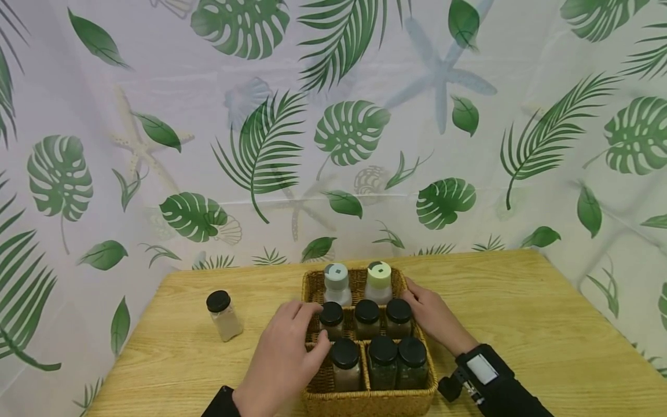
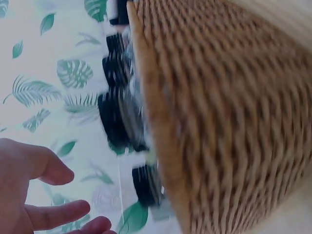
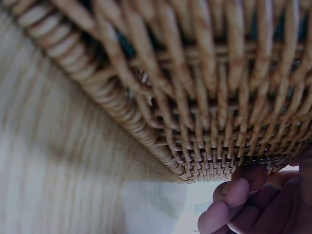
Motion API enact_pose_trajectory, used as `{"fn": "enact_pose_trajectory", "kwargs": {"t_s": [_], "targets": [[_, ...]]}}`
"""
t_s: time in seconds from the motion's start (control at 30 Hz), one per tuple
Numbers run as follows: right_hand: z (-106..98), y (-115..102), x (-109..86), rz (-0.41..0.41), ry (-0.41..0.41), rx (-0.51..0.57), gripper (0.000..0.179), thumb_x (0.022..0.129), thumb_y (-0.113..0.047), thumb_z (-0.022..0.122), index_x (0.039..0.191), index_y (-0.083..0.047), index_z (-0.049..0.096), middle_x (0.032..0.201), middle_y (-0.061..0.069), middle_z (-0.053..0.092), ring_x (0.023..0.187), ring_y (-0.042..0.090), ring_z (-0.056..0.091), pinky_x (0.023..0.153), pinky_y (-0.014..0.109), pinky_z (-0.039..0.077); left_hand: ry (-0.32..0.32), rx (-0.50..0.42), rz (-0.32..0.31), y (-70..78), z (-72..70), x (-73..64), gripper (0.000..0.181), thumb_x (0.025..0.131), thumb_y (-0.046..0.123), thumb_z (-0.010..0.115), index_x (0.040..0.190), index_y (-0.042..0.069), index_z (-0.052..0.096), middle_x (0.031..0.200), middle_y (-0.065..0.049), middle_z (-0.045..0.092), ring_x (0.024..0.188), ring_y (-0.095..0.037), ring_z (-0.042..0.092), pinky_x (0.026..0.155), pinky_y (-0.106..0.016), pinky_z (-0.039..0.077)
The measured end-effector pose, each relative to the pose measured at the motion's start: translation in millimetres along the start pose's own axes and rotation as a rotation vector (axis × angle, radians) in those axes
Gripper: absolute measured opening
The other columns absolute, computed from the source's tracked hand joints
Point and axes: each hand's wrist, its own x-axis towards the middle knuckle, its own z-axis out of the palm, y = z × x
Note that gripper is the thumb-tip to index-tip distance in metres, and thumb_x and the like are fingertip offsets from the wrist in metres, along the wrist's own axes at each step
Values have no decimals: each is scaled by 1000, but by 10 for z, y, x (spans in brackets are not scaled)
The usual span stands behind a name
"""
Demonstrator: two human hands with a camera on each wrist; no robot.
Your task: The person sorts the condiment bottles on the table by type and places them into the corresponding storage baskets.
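Note:
A woven basket [image 1: 365, 396] with dividers stands on the table, holding several black-capped jars and two shaker bottles. Over its left side reaches my left hand [image 1: 281, 359], thumb and fingers spread apart beside the left black-capped jar [image 1: 332, 314] of the middle row. In the left wrist view, those fingers [image 2: 61, 214] are bent and hold nothing, with a gap between them and the jar caps. My right hand [image 1: 435, 315] grips the basket's right side near the back corner. From the right wrist, its curled fingers [image 3: 234, 192] lie against the wicker wall.
A lone black-capped jar [image 1: 225, 317] with pale contents stands on the wooden table [image 1: 521, 313], left of the basket. In the back compartment are a grey-topped bottle [image 1: 337, 284] and a yellow-green-topped bottle [image 1: 378, 282]. A leaf-patterned cloth [image 1: 333, 145] hangs behind the table.

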Motion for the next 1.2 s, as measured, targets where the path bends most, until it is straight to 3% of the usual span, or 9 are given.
{"fn": "enact_pose_trajectory", "kwargs": {"t_s": [0.1, 0.2, 0.4, 0.83, 1.03, 1.13, 1.2], "targets": [[0, 3, -2, -5, 0, -2, 57, 111, -33, 33, 157, 0, 30, 156, 26, 37, 114, 32, 62, 81, 39, 42, 93, 55, 2, -107, -59, 40, 26, 96, 25, 63, 121, 16, 66, 112, 2, 62, 104, -16, 59, 92, -33, 51], [0, 9, 4, -11, 4, -1, 56, 111, -33, 33, 157, -1, 30, 156, 25, 38, 133, 39, 54, 84, 40, 43, 159, 97, 8, -223, -134, 68, 25, 95, 21, 65, 120, 15, 66, 110, -1, 63, 103, -20, 61, 93, -35, 50], [-1, 9, 8, -15, 10, 9, 56, 111, -33, 33, 157, -2, 30, 156, 24, 39, 140, 41, 45, 96, 47, 48, 220, 195, -4, -467, -278, 96, 27, 94, 16, 68, 119, 7, 68, 111, -10, 64, 103, -30, 61, 95, -44, 48], [5, -16, -5, 11, -3, 12, 57, 111, -33, 32, 157, 0, 28, 157, 25, 35, 142, 43, 41, 111, 58, 38, 175, 313, -177, -896, -369, 114, 35, 88, 17, 73, 119, 0, 69, 117, -23, 63, 109, -43, 58, 86, -57, 45], [3, -26, -9, 10, 5, 3, 56, 111, -32, 33, 157, 0, 29, 157, 25, 36, 141, 42, 42, 103, 51, 46, 108, 319, -262, -1011, -365, 112, 45, 88, 22, 72, 125, -2, 65, 125, -28, 59, 116, -46, 54, 88, -61, 43], [2, -23, -7, 9, 10, -2, 56, 111, -32, 33, 157, 0, 30, 157, 25, 37, 141, 42, 43, 96, 47, 46, 91, 322, -278, -1035, -364, 104, 47, 88, 23, 73, 126, -3, 64, 124, -28, 58, 116, -46, 54, 86, -61, 45], [1, -24, -9, 9, 9, -2, 56, 111, -33, 33, 157, 0, 30, 157, 25, 37, 141, 42, 42, 99, 49, 46, 89, 328, -276, -1046, -361, 96, 47, 87, 22, 73, 126, -3, 64, 122, -28, 59, 113, -46, 55, 83, -60, 46]]}}
